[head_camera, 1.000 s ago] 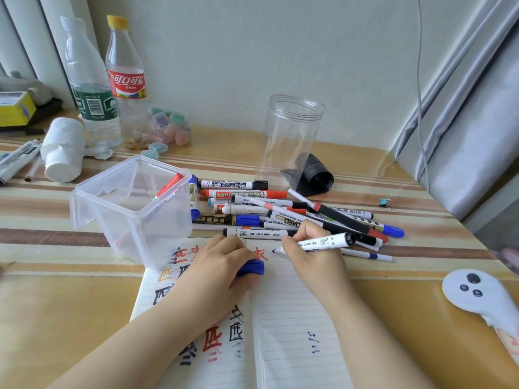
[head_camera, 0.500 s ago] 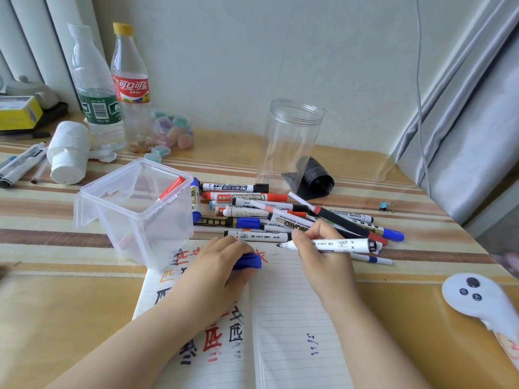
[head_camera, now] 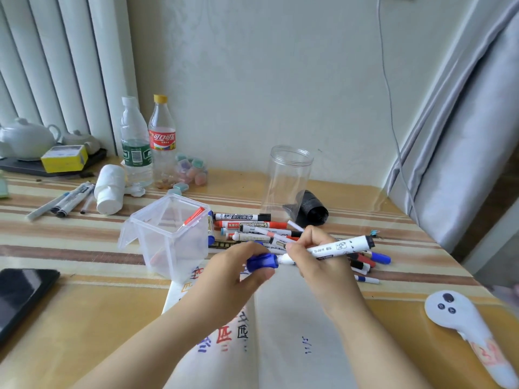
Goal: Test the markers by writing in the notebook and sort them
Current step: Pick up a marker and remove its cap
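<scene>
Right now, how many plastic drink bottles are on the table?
2: a clear green-labelled plastic bottle and a clear red-labelled yellow-capped plastic bottle, side by side at the back left. No others are visible.

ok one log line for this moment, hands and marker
left hand: holds blue cap | right hand: holds white marker | cap at tip | above notebook

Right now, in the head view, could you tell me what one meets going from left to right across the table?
black phone → white bottle lying down → clear plastic box → left hand holding blue cap → right hand holding white marker → white controller.
</scene>
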### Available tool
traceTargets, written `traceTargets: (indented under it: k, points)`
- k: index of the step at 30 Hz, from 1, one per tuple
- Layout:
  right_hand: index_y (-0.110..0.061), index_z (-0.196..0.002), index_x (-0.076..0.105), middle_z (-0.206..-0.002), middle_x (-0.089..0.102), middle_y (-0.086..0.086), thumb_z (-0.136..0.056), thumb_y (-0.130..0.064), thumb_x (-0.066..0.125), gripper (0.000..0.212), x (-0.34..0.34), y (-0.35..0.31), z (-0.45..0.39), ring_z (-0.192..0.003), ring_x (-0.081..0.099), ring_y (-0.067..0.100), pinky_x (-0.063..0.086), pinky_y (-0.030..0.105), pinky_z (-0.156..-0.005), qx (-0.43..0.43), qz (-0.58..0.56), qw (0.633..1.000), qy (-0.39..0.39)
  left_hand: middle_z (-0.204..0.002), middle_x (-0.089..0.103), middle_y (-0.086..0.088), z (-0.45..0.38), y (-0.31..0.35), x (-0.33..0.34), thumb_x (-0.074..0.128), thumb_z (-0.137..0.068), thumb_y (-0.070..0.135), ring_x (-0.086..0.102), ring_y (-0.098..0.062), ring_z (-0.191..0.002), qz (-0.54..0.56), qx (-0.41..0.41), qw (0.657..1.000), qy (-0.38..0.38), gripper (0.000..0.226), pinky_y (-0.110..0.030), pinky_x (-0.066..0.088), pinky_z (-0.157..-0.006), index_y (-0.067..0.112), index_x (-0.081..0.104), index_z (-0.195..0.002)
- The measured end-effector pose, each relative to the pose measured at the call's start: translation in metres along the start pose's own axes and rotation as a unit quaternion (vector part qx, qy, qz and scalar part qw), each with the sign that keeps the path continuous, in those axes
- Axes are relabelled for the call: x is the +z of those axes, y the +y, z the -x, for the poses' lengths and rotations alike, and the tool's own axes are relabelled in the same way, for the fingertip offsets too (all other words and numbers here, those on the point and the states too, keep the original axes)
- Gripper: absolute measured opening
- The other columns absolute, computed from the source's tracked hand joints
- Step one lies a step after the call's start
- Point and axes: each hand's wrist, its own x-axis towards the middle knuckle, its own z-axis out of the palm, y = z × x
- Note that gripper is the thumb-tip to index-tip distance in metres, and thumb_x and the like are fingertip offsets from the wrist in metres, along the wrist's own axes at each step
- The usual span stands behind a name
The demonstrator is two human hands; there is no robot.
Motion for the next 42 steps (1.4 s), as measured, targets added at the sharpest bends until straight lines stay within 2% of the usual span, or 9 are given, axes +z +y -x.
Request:
traceTargets:
  k: [5, 8, 15, 20, 24, 29, 33, 37, 42]
  points:
    - [-0.013, -0.054, 0.044, -0.038, 0.039, -0.011, -0.068, -0.019, 0.063, 0.025, 0.011, -0.011, 0.012, -0.040, 0.038, 0.002, 0.029, 0.010, -0.047, 0.007, -0.082, 0.997, -0.005, -0.074, 0.062, 0.006, 0.025, 0.012, -0.014, 0.063, -0.084, 0.025, 0.056, -0.020, -0.065, 0.063, -0.017, 0.998, 0.007, 0.009, -0.031, 0.048, -0.066, 0.029, 0.060, -0.092]
    - [-0.021, -0.050, 0.051, -0.042, 0.039, -0.007, -0.068, -0.023, 0.068, 0.025, 0.023, -0.019, 0.017, -0.041, 0.033, 0.008, 0.031, 0.015, -0.046, 0.020, -0.140, 0.989, -0.034, -0.073, 0.062, 0.003, 0.043, 0.016, -0.029, 0.063, -0.084, 0.026, 0.055, -0.023, -0.065, 0.065, -0.022, 0.997, 0.030, 0.010, -0.029, 0.046, -0.060, 0.031, 0.061, -0.092]
    - [-0.021, -0.054, 0.051, -0.045, 0.041, -0.006, -0.078, -0.030, 0.066, 0.029, 0.084, -0.046, 0.030, -0.046, 0.037, 0.009, 0.035, 0.017, -0.049, -0.008, -0.160, 0.978, -0.135, -0.072, 0.062, 0.011, 0.099, 0.024, -0.085, 0.063, -0.082, 0.033, 0.053, -0.008, -0.067, -0.033, -0.064, 0.991, 0.109, 0.018, -0.011, 0.041, -0.059, 0.046, 0.051, -0.079]
    - [-0.020, -0.051, 0.046, -0.046, 0.034, -0.006, -0.074, -0.033, 0.068, 0.035, 0.149, -0.073, 0.052, -0.045, 0.032, 0.009, 0.032, 0.018, -0.048, -0.020, -0.192, 0.952, -0.237, -0.076, 0.060, 0.012, 0.149, 0.021, -0.121, 0.061, -0.081, 0.038, 0.048, -0.004, -0.060, -0.041, -0.085, 0.977, 0.193, 0.005, -0.012, 0.038, -0.056, 0.041, 0.057, -0.082]
    - [-0.020, -0.053, 0.036, -0.050, 0.030, -0.007, -0.067, -0.041, 0.062, 0.037, 0.200, -0.088, 0.079, -0.049, 0.029, 0.009, 0.030, 0.019, -0.049, -0.013, -0.254, 0.935, -0.245, -0.062, 0.056, 0.015, 0.186, 0.016, -0.145, 0.065, -0.082, 0.025, 0.042, -0.003, -0.051, -0.033, -0.101, 0.962, 0.251, 0.011, -0.012, 0.033, -0.051, 0.035, 0.061, -0.078]
    - [-0.019, -0.055, 0.034, -0.051, 0.032, -0.007, -0.077, -0.029, 0.062, 0.037, 0.262, -0.099, 0.123, -0.052, 0.032, 0.010, 0.034, 0.017, -0.052, 0.021, -0.315, 0.908, -0.276, -0.062, 0.060, 0.004, 0.241, -0.004, -0.176, 0.059, -0.077, 0.031, 0.047, -0.018, -0.056, -0.031, -0.119, 0.951, 0.284, 0.007, -0.028, 0.037, -0.053, 0.028, 0.064, -0.080]
    - [-0.017, -0.058, 0.040, -0.056, 0.037, -0.003, -0.067, -0.043, 0.063, 0.036, 0.326, -0.104, 0.162, -0.058, 0.037, 0.012, 0.036, 0.018, -0.058, 0.044, -0.316, 0.891, -0.323, -0.062, 0.056, -0.006, 0.301, -0.022, -0.202, 0.059, -0.074, 0.036, 0.041, -0.017, -0.055, -0.041, -0.149, 0.926, 0.343, 0.018, -0.022, 0.033, -0.053, 0.020, 0.065, -0.079]
    - [-0.007, -0.066, 0.058, -0.059, 0.054, 0.003, -0.074, -0.033, 0.070, 0.030, 0.384, -0.112, 0.207, -0.062, 0.054, 0.015, 0.046, 0.023, -0.062, 0.074, -0.285, 0.850, -0.436, -0.061, 0.057, 0.011, 0.371, -0.047, -0.223, 0.060, -0.074, 0.036, 0.044, -0.005, -0.055, -0.034, -0.222, 0.889, 0.400, 0.009, -0.021, 0.037, -0.054, 0.029, 0.063, -0.078]
    - [-0.013, -0.086, 0.060, -0.059, 0.063, -0.008, -0.082, -0.015, 0.067, 0.008, 0.445, -0.119, 0.266, -0.052, 0.059, 0.001, 0.045, 0.011, -0.053, 0.156, -0.247, 0.770, -0.568, -0.089, 0.069, -0.002, 0.457, -0.068, -0.238, 0.064, -0.077, 0.032, 0.062, -0.020, -0.081, 0.001, -0.305, 0.823, 0.479, 0.015, -0.043, 0.051, -0.075, 0.022, 0.060, -0.088]
